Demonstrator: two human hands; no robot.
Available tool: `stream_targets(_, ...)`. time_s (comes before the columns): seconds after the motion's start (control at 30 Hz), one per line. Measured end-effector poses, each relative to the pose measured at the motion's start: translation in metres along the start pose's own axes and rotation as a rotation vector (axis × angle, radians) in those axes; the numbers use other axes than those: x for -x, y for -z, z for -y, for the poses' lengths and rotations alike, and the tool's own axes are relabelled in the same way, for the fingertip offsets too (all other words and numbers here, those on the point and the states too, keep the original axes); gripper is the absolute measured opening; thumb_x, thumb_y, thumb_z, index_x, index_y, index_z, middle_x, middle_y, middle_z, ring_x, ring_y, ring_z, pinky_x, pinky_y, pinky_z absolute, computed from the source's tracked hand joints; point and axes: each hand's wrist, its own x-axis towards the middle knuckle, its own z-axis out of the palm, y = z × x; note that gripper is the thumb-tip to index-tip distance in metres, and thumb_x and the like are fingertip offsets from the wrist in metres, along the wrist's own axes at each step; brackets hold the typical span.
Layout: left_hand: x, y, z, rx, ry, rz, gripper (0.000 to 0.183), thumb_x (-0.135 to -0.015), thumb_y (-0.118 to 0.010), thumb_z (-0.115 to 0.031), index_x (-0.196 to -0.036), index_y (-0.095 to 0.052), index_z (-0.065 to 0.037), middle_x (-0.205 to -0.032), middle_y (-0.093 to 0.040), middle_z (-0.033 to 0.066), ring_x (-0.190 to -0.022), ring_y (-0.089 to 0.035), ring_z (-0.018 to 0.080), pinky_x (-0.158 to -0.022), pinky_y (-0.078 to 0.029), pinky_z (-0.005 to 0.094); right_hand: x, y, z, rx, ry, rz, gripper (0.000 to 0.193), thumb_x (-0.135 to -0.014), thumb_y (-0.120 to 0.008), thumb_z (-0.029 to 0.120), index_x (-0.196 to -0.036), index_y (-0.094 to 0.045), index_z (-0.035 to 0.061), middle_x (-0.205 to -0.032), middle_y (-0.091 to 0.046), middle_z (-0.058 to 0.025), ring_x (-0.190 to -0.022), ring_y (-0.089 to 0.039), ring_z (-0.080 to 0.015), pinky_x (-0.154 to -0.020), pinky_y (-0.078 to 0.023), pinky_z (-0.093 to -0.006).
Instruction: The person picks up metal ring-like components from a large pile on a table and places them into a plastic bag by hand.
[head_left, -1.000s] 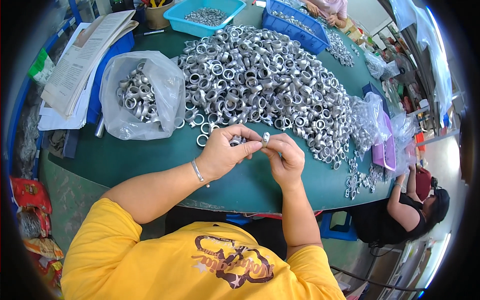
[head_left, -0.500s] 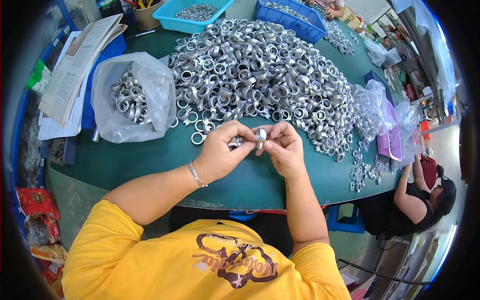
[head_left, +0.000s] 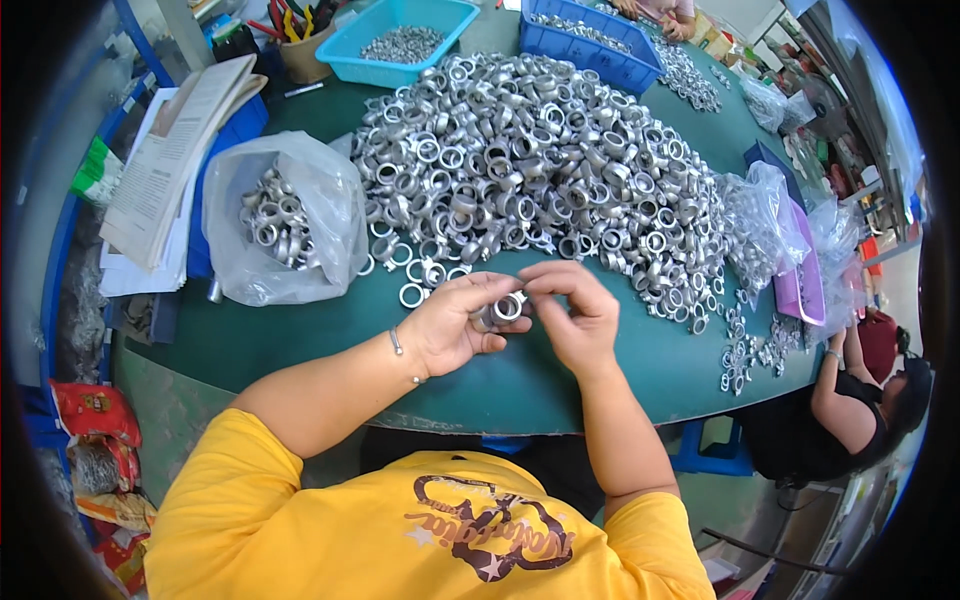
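Silvery metal rings (head_left: 508,308), each like a small collar, are gripped in the curled fingers of my left hand (head_left: 447,328). One ring turns its round opening upward; another shows partly behind it. My right hand (head_left: 582,325) is pinched closed at the upper edge of those rings, by my left fingertips. Whatever sits between its thumb and index finger is too small or hidden to make out. Just beyond both hands rises a big heap of similar metal rings (head_left: 540,165) on the green table (head_left: 300,345). To the left stands a clear plastic bag (head_left: 335,215) holding more rings.
At the back are a turquoise basket (head_left: 350,68) and a blue basket (head_left: 590,65) with small metal parts. Newspapers (head_left: 165,170) stand at the left. A purple basket (head_left: 790,285) and loose rings lie right, near a person in black (head_left: 840,420). Another person's hands show at the far edge.
The ring that both hands held up between their fingertips now rests with another in my left hand, opening turned up. My right fingers have shifted to its top edge. The view has moved slightly.
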Motion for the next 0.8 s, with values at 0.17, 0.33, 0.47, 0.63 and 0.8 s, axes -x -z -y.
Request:
stream_targets(0.17,0.032,-0.021,-0.024,-0.061,-0.415,-0.104,0.018,-0.081,-0.056,-0.008,-0.099,-0.054,-0.008,-0.088,-0.058,0.0089,-0.075,-0.059,0.0158,-0.047,-0.043,0.0207,-0.028,0.013,-0.006,0.434,-0.122,-0.088,0.016,-0.074,-0.057,-0.001,-0.090,-0.059,0.0030,-0.082,-0.057,-0.0087,-0.067,-0.057,-0.0208,-0.060,-0.046,-0.0291)
stream_targets(0.33,0.079,-0.007,-0.066,-0.519,-1.354,-0.560,0.013,-0.081,-0.054,-0.001,-0.094,-0.054,-0.001,-0.090,-0.059,0.0106,-0.074,-0.060,0.0151,-0.053,-0.046,0.0209,-0.043,-0.007,-0.022,0.708,0.092,-0.129,0.015,-0.073,-0.064,0.014,-0.085,-0.059,0.0047,-0.076,-0.053,-0.0082,-0.074,-0.054,-0.0274,-0.062,-0.044,-0.0373)
stream_targets(0.47,0.086,0.040,-0.103,-1.452,-1.355,-1.141,0.015,-0.072,-0.060,-0.001,-0.087,-0.058,-0.001,-0.092,-0.058,0.0103,-0.089,-0.055,0.0230,-0.082,-0.042,0.0296,-0.045,-0.013,-0.024,0.844,0.184,-0.066,0.011,-0.069,-0.066,0.015,-0.072,-0.060,0.0062,-0.072,-0.050,-0.0056,-0.071,-0.049,-0.0246,-0.061,-0.040,-0.0363)
stream_targets(0.63,0.068,0.002,-0.083,-1.329,-1.772,-1.139,0.015,-0.070,-0.060,0.005,-0.083,-0.059,-0.004,-0.085,-0.053,0.0066,-0.071,-0.050,0.0135,-0.061,-0.042,0.0237,-0.040,-0.003,-0.011,0.337,0.190,-0.114,0.010,-0.067,-0.069,0.005,-0.072,-0.060,0.0054,-0.080,-0.055,-0.0075,-0.072,-0.054,-0.0227,-0.061,-0.045,-0.0317)
stream_targets(0.8,0.018,-0.033,-0.042,-0.961,-0.725,-0.326,0.014,-0.078,-0.067,-0.010,-0.088,-0.061,-0.002,-0.079,-0.059,0.0006,-0.070,-0.053,0.0049,-0.061,-0.043,0.0186,-0.026,0.000,-0.013,-0.137,0.103,-0.021,0.025,-0.068,-0.066,-0.006,-0.089,-0.056,0.0027,-0.097,-0.061,-0.0103,-0.074,-0.060,-0.0177,-0.064,-0.050,-0.0270)
